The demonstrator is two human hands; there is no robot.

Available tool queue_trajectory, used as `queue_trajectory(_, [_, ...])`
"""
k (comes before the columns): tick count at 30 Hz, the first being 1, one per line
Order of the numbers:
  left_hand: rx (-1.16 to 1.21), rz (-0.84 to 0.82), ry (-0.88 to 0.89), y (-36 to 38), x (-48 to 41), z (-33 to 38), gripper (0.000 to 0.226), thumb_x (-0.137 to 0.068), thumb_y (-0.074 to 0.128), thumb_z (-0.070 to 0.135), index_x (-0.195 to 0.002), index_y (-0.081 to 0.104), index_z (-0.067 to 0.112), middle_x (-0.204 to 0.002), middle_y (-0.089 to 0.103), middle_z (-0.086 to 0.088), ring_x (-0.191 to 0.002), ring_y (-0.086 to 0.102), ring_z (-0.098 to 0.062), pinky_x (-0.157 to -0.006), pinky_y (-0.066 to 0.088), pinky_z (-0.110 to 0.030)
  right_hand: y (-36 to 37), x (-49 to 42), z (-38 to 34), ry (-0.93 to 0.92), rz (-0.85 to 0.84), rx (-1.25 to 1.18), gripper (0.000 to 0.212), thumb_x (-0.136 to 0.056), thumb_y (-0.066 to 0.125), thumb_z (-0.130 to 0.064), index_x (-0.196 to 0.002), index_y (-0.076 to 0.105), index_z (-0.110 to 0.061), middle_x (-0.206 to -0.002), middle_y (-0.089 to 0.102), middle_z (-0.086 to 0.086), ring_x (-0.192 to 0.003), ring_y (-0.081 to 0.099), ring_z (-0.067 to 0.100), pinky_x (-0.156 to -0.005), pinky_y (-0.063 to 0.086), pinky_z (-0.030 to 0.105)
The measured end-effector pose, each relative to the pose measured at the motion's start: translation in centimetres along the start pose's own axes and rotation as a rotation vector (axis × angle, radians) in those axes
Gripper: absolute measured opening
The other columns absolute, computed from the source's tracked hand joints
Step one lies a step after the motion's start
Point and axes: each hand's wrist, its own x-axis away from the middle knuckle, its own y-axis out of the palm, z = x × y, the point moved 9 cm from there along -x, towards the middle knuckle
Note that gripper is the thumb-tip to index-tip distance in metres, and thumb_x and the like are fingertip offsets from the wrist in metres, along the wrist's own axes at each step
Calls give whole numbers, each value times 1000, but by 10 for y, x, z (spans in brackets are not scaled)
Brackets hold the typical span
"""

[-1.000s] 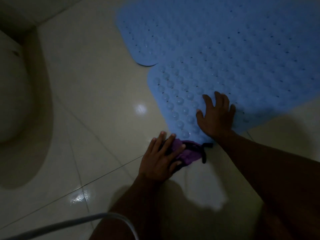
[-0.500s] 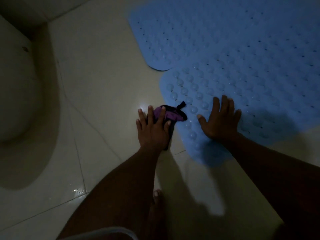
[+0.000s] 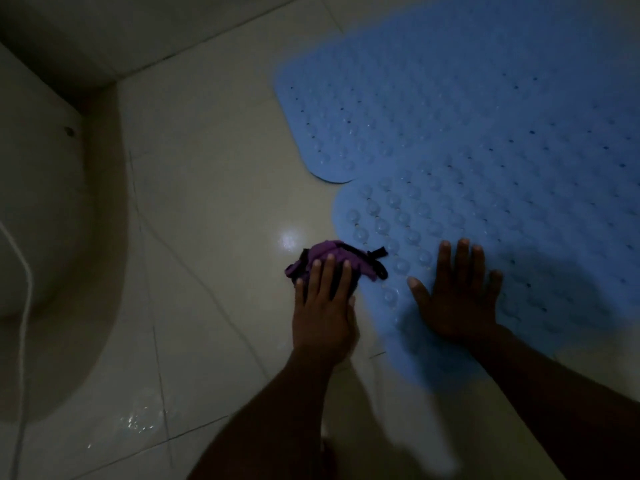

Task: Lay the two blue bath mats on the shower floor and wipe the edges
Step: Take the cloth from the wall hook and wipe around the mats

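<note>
Two blue bath mats lie flat on the pale tiled floor. The far mat (image 3: 398,98) reaches toward the top right. The near mat (image 3: 519,220) overlaps its lower edge and shows rows of round bumps. My left hand (image 3: 323,306) presses a crumpled purple cloth (image 3: 332,259) with black trim against the floor at the near mat's left edge. My right hand (image 3: 457,292) rests flat on the near mat, fingers spread, holding nothing.
A white toilet base (image 3: 52,220) fills the left side, with a thin white hose (image 3: 24,289) hanging in front of it. A wall corner (image 3: 114,81) sits at top left. Wet spots (image 3: 138,419) glisten on the tiles. The light is dim.
My left hand has slid the purple cloth from the near mat's lower corner up along its left edge. My right hand has stayed flat on the mat.
</note>
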Motion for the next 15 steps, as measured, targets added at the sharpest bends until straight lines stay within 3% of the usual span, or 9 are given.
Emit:
queue_trajectory(5, [89, -80, 37, -16, -31, -20, 57, -103, 19, 40, -159, 16, 35, -169, 10, 2, -157, 2, -23, -123, 6, -50, -1, 2, -1, -34, 54, -5, 92, -85, 14, -75, -158, -11, -24, -167, -15, 8, -153, -11, 30, -118, -3, 59])
queue_trajectory(8, [112, -125, 2, -28, -56, -31, 54, -108, 29, 34, -160, 15, 35, -170, 8, 4, -157, 0, -22, -124, 7, -48, -1, 2, -3, -32, 16, 9, 93, -85, 17, -75, -159, -6, -23, -167, -12, 9, -153, -8, 31, -117, 1, 62])
queue_trajectory(10, [121, -127, -21, -45, -72, -30, 53, -106, 37, 29, -158, 27, 34, -168, 20, 0, -155, 14, -24, -122, 20, -47, -6, 1, -3, -24, -7, 17, 95, -84, 17, -76, -159, -2, -21, -167, -9, 10, -152, -6, 33, -117, 6, 64])
queue_trajectory(13, [262, -81, -137, -85, -93, -29, 33, -97, 54, 30, -127, 64, 41, -140, 57, 5, -126, 54, -18, -96, 45, -31, -6, 0, -5, -10, -120, 24, 94, -85, 15, -76, -158, -9, -22, -166, -16, 10, -153, -11, 33, -118, 4, 63])
queue_trajectory(15, [341, -43, -339, -106, -101, -43, 35, -94, 58, 31, -128, 63, 35, -131, 61, -4, -115, 61, -26, -92, 50, -34, -19, -2, -7, -24, -113, 15, 96, -87, 27, -76, -160, -3, -21, -167, -10, 12, -154, -3, 34, -118, 11, 64])
